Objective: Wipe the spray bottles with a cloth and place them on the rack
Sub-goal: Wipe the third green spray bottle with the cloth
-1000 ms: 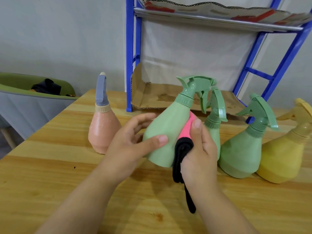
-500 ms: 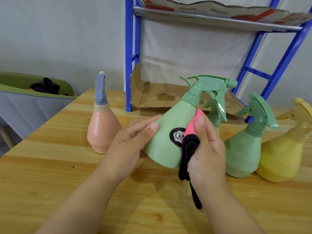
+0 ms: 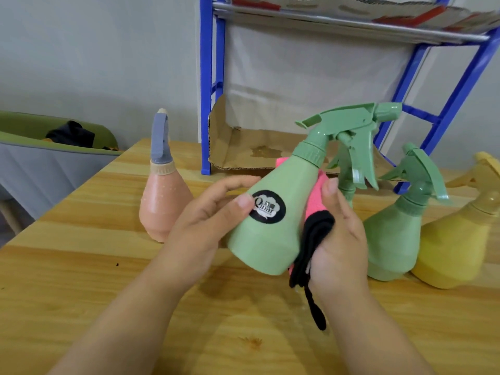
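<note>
Left hand [image 3: 205, 228] grips the green spray bottle [image 3: 273, 234] low on its body, thumb at the label. Right hand [image 3: 341, 239] clamps the pink-and-black cloth [image 3: 315, 212] to the bottle's right flank. Bottle is off the table [image 3: 81, 293], between both hands, long axis tilted: nozzle up-right, base toward the person. Rack [image 3: 205, 104] sits just beyond the nozzle end. Wipe looks mid-step; left hand is probably best placed to shelve it.
</note>
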The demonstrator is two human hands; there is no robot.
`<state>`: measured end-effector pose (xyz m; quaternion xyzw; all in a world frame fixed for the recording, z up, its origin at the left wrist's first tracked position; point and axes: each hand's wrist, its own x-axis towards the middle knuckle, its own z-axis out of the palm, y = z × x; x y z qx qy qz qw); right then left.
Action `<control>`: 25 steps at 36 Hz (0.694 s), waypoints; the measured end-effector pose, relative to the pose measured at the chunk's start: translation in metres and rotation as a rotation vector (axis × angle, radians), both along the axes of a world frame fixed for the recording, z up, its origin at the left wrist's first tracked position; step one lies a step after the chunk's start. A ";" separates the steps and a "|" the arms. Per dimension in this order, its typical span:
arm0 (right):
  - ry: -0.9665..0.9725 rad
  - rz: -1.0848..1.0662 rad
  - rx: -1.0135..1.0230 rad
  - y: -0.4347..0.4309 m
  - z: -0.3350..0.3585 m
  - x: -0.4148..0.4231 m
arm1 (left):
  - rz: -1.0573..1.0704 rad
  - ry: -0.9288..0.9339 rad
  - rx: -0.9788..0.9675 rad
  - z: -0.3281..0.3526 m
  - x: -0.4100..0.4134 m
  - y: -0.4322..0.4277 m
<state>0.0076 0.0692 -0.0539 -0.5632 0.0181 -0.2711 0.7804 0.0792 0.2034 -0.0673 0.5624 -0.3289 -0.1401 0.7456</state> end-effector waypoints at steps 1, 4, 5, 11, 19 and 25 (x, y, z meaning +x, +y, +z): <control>0.006 -0.044 -0.004 0.000 -0.001 0.000 | 0.008 -0.006 -0.007 -0.001 0.000 -0.001; -0.010 -0.157 -0.108 0.003 -0.005 0.002 | 0.067 -0.093 0.085 -0.003 -0.002 -0.004; -0.014 -0.199 -0.156 0.003 -0.007 0.002 | 0.101 -0.161 0.164 -0.004 -0.001 -0.004; -0.041 -0.188 -0.281 0.000 -0.011 0.004 | 0.089 -0.204 0.212 -0.003 0.002 -0.001; -0.012 -0.068 -0.062 -0.004 -0.006 0.003 | -0.012 0.021 0.070 0.002 -0.004 -0.001; -0.048 -0.223 -0.230 0.004 -0.008 0.002 | 0.078 -0.208 0.252 -0.003 -0.001 -0.001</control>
